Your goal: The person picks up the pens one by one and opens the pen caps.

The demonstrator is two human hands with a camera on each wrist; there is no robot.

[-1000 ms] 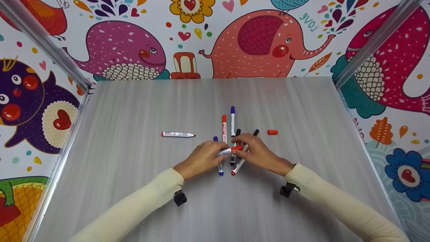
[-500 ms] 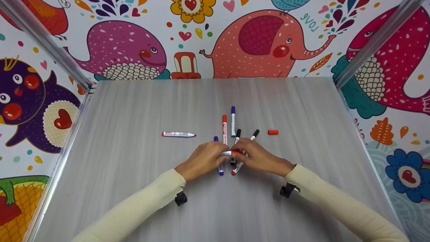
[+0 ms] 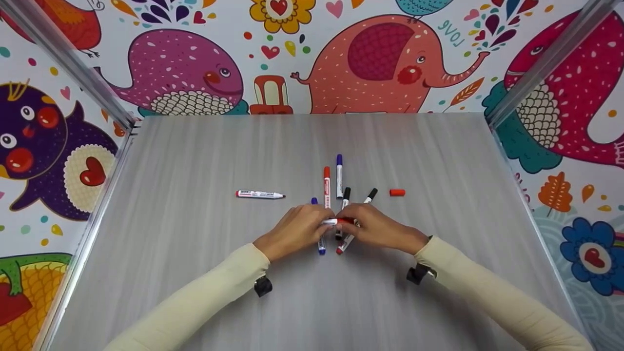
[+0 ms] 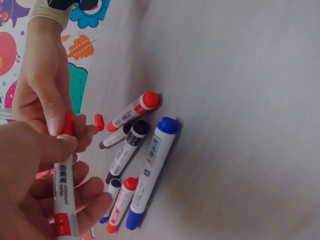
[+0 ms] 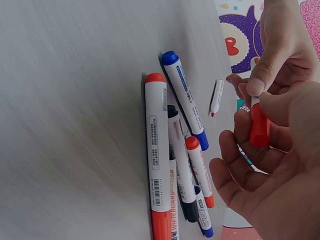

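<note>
Cartoon animals cover the walls around a grey counter [image 3: 195, 243]. Both hands meet near its middle: the left hand [image 3: 295, 229] has its fingers curled round the white barrel of a red marker [image 3: 336, 222], and the right hand [image 3: 373, 226] pinches its red cap end. Under and behind them lie five capped markers [image 3: 326, 187]: two blue, two black, one red. One uncapped marker [image 3: 259, 195] lies apart to the left; one loose red cap [image 3: 397, 192] lies to the right.
</note>
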